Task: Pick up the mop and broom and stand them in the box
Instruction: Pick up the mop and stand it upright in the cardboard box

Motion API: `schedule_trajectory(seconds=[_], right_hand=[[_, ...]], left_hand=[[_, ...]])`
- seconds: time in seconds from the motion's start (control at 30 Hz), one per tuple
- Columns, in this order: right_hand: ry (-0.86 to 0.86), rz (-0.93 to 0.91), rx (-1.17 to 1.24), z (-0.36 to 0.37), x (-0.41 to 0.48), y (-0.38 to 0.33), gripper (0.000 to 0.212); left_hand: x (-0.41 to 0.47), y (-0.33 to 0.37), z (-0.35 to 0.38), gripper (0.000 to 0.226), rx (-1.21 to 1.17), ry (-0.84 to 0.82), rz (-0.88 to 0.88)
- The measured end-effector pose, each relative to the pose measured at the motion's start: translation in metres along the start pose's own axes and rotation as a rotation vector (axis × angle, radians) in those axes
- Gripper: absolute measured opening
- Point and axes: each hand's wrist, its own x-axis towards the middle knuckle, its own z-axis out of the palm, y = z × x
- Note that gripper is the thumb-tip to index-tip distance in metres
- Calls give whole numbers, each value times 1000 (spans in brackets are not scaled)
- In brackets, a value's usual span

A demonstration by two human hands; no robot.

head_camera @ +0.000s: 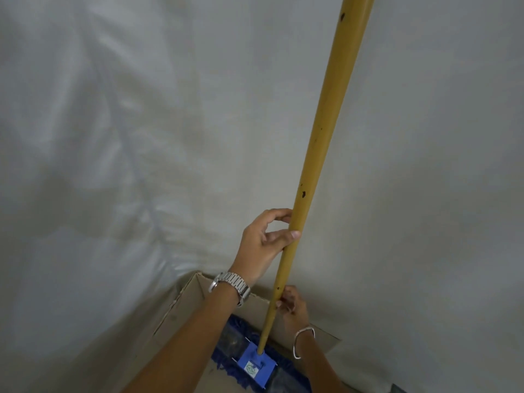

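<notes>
A mop with a long yellow handle stands nearly upright, its blue flat head with blue fringe resting inside an open cardboard box at the bottom of the view. My left hand, with a metal watch on the wrist, holds the handle loosely, thumb and fingers curled around it. My right hand, with a thin bracelet, grips the handle lower down, just above the box. No broom is in view.
A pale grey wall fills most of the view behind the box. The box sits in the corner where two wall faces meet. A strip of floor shows at the bottom right.
</notes>
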Motion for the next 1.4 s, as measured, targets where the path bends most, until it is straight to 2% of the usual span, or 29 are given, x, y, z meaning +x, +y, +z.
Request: schedule_trajectory(seconds=[0.17, 0.3, 0.43, 0.63, 0.77, 1.07, 1.2, 1.4], right_hand=[[-49, 36, -64, 16, 42, 27, 50], [-9, 58, -43, 24, 55, 42, 42], [104, 73, 71, 28, 62, 53, 45], [46, 86, 112, 27, 75, 44, 29], [30, 167, 179, 28, 85, 38, 29], [44, 181, 129, 31, 95, 37, 18], [64, 176, 107, 31, 93, 37, 19], [50, 208, 47, 13, 79, 37, 37]], left_hand=[[16, -46, -11, 29, 8, 87, 22], [26, -75, -16, 27, 12, 59, -23], [39, -96, -9, 28, 25, 76, -46], [56, -98, -6, 38, 67, 153, -76], [63, -96, -9, 37, 138, 174, -63], [58, -102, -14, 42, 154, 223, -70], [53, -104, -13, 49, 195, 208, -43], [43, -100, -16, 60, 310, 204, -69]])
